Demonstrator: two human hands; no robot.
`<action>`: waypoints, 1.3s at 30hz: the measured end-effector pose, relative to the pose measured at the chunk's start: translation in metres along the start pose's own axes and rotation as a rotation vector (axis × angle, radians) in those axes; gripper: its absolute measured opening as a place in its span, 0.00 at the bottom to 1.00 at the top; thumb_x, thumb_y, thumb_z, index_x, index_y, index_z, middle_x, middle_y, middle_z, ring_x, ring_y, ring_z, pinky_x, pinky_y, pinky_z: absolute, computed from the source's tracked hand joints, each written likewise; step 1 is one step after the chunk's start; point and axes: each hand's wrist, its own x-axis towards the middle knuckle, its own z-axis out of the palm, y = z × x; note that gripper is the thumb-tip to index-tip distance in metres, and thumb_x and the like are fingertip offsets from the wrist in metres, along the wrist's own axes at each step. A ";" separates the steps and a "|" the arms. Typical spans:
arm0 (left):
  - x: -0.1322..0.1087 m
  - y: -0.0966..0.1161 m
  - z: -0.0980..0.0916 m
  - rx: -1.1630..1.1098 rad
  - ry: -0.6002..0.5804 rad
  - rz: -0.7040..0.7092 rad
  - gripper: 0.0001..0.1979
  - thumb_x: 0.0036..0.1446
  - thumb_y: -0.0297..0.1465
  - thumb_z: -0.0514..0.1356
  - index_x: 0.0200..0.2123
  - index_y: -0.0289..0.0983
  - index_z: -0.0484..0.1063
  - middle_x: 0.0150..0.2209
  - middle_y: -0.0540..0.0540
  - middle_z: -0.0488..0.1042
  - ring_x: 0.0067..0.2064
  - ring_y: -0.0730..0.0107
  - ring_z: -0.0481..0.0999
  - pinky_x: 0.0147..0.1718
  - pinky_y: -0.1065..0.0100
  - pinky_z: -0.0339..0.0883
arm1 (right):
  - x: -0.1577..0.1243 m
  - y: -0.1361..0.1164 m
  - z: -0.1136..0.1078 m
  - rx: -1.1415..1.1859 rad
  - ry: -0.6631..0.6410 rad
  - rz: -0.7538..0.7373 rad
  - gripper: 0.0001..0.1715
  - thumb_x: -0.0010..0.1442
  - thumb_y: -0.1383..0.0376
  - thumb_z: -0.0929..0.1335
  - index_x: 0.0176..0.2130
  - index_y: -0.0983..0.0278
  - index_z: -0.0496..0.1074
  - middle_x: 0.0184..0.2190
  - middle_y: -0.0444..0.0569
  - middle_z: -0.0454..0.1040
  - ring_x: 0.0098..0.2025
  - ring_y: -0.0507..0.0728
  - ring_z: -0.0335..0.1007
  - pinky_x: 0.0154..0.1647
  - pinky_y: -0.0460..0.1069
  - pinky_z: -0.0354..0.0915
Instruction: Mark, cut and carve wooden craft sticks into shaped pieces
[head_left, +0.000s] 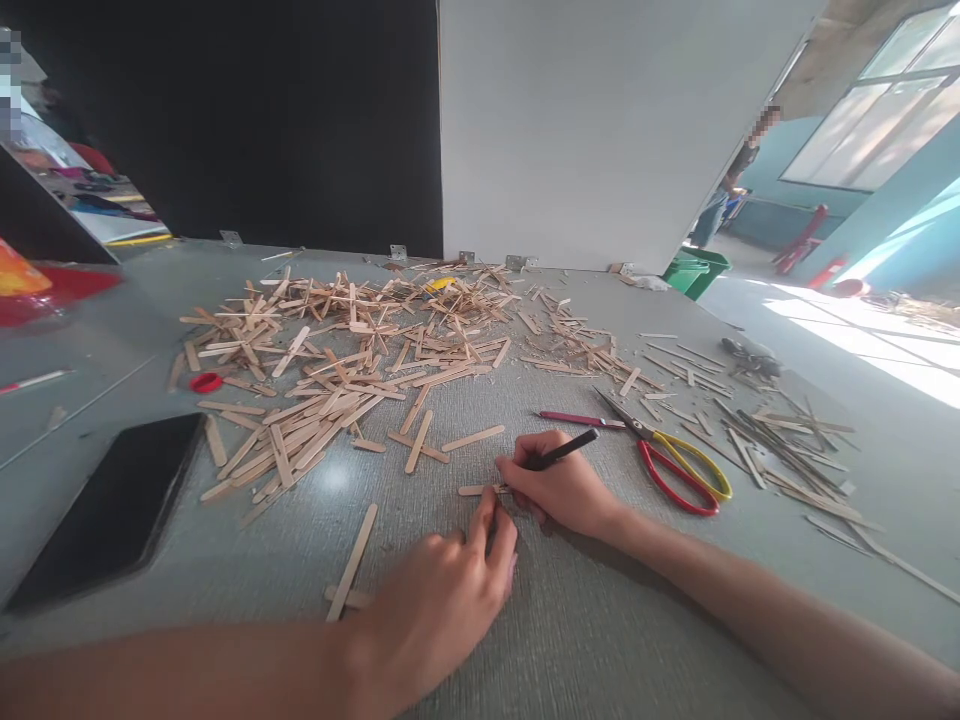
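Observation:
A slim black pen (568, 449) is gripped in my right hand (559, 485), its upper end slanting up to the right. Its tip is hidden behind the fingers, close to a short wooden craft stick (472, 491) on the table. The fingertips of my left hand (457, 585) press that stick down from the near side, with thumb and fingers close together. Just right of my right hand lie scissors (654, 440) with one red and one yellow handle, blades apart. Beside them rests a thin dark-pink tool (577, 418) with a pointed end.
Heaped craft sticks (322, 420) spread across the grey table (585, 620). A black phone-like slab (112, 510) lies left, with a red ring (206, 382) near it. Wood offcuts (795, 450) lie right. Black and white panels (555, 130) stand behind; a person (727, 190) is far right.

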 end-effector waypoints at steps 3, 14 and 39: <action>-0.001 0.001 -0.001 -0.006 -0.012 0.001 0.22 0.57 0.25 0.66 0.55 0.25 0.78 0.54 0.23 0.79 0.27 0.61 0.83 0.17 0.68 0.75 | -0.001 -0.001 0.000 -0.007 -0.007 0.005 0.19 0.61 0.64 0.69 0.21 0.60 0.63 0.12 0.37 0.66 0.10 0.47 0.57 0.07 0.41 0.50; -0.001 -0.001 -0.001 -0.046 -0.059 -0.023 0.24 0.60 0.24 0.63 0.59 0.23 0.73 0.56 0.21 0.77 0.27 0.61 0.83 0.17 0.67 0.74 | 0.000 0.004 -0.001 -0.049 0.003 -0.040 0.18 0.59 0.66 0.68 0.21 0.60 0.62 0.12 0.38 0.66 0.10 0.47 0.58 0.09 0.41 0.50; 0.000 -0.002 -0.003 -0.057 -0.035 -0.023 0.22 0.60 0.24 0.64 0.57 0.23 0.75 0.55 0.21 0.78 0.26 0.61 0.82 0.17 0.66 0.75 | 0.002 0.003 -0.001 0.026 -0.049 -0.023 0.18 0.61 0.62 0.69 0.22 0.60 0.64 0.14 0.39 0.70 0.11 0.48 0.61 0.08 0.41 0.56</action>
